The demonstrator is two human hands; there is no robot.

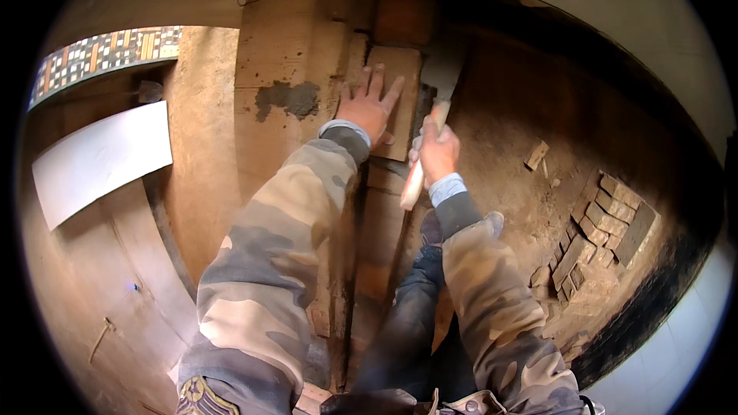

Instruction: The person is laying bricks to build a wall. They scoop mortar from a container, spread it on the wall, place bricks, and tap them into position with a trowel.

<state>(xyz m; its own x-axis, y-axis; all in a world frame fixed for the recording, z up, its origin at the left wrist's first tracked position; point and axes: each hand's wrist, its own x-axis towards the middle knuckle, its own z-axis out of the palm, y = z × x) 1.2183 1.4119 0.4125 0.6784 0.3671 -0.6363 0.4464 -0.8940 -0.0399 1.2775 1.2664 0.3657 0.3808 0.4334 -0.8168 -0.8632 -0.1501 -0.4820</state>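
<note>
My left hand point(367, 111) lies with its fingers spread on a tan brick point(404, 69) set on top of a low brick wall. My right hand point(438, 152) is closed round the white and orange handle point(416, 184) of what looks like a trowel, just right of that brick. A flat grey surface ahead of the handle point(444, 69) looks like its blade, though the join is blurred. A grey patch of wet mortar point(288, 100) sits on the tan surface to the left of my left hand.
A stack of bricks point(607, 219) stands on the dirt floor at the right. Nearer lies a loose brick piece point(536, 155). A white sheet point(108, 157) rests on the left, below a mosaic strip point(108, 54). Pale tiled walls point(607, 8) border the dark pit edge.
</note>
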